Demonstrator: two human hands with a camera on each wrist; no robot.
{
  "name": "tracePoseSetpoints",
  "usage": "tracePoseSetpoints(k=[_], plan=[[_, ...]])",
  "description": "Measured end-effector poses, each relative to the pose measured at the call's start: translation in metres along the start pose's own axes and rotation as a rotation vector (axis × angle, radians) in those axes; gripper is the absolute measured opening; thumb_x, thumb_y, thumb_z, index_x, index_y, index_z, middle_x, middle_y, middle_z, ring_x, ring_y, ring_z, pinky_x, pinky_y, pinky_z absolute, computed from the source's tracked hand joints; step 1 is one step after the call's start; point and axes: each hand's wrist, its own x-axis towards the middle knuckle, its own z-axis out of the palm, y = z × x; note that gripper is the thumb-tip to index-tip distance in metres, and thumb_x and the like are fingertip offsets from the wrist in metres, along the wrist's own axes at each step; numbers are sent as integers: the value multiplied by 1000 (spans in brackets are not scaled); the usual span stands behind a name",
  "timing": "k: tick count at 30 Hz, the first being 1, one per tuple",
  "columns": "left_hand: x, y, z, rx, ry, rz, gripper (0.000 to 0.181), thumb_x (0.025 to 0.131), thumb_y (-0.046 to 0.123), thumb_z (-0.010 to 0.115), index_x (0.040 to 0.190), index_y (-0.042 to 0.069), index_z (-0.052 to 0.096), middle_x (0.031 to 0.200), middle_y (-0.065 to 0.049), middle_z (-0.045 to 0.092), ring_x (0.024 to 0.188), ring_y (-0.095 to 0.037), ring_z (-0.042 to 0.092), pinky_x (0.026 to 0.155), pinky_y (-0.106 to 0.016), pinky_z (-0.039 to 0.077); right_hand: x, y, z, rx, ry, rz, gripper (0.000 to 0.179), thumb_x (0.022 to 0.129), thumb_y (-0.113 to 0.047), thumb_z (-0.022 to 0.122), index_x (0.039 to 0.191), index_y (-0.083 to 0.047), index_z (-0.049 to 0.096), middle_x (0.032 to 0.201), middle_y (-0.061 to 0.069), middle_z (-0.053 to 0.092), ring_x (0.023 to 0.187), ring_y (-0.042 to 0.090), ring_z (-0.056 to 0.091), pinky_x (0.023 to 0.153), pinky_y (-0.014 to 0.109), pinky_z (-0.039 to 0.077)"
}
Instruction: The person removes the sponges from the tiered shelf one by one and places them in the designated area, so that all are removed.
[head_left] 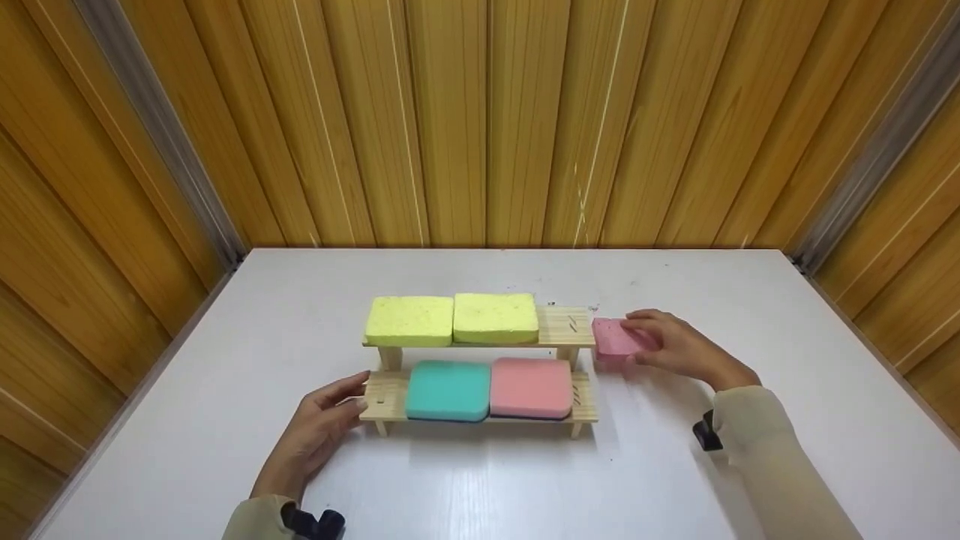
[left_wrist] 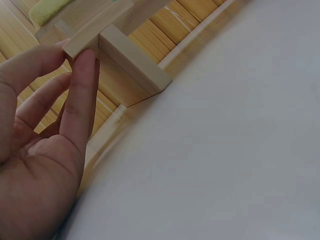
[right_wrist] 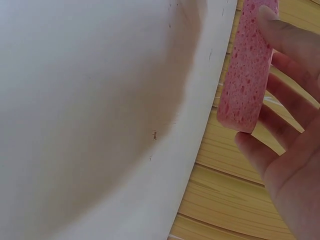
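Note:
A small two-tier wooden rack (head_left: 386,396) stands on the white table. My left hand (head_left: 319,427) pinches the left end of its lower shelf between thumb and fingers, as the left wrist view also shows. Two yellow sponges (head_left: 409,320) lie side by side on the upper shelf, leaving its right end bare. On the lower shelf, a teal sponge (head_left: 448,390) sits beside a salmon-pink sponge (head_left: 530,387), both dark underneath. My right hand (head_left: 686,352) grips a pink porous sponge (right_wrist: 246,70), held off the table just right of the upper shelf.
The white table (head_left: 480,487) carries the rack near its middle and has a few small dark marks. Wood-plank panels (head_left: 450,120) rise behind it and at both sides, with grey metal posts (head_left: 161,127) in the corners.

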Motion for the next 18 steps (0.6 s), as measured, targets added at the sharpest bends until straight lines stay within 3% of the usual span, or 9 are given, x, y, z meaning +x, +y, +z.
tracePoseSetpoints(k=[9, 18], plan=[[0, 0, 0, 0, 3, 1, 57, 86, -1, 63, 140, -3, 45, 120, -10, 49, 103, -19, 57, 83, -27, 53, 0, 5, 6, 34, -48, 44, 59, 83, -21, 74, 133, 3, 54, 139, 25, 47, 132, 48, 38, 108, 64, 26], [0, 0, 1, 2, 10, -10, 57, 86, -1, 63, 140, -3, 45, 120, -10, 50, 104, -19, 58, 86, -28, 54, -1, 7, 10, 77, -88, 101, 60, 83, -20, 74, 134, 3, 51, 140, 27, 45, 132, 47, 37, 109, 64, 27]])
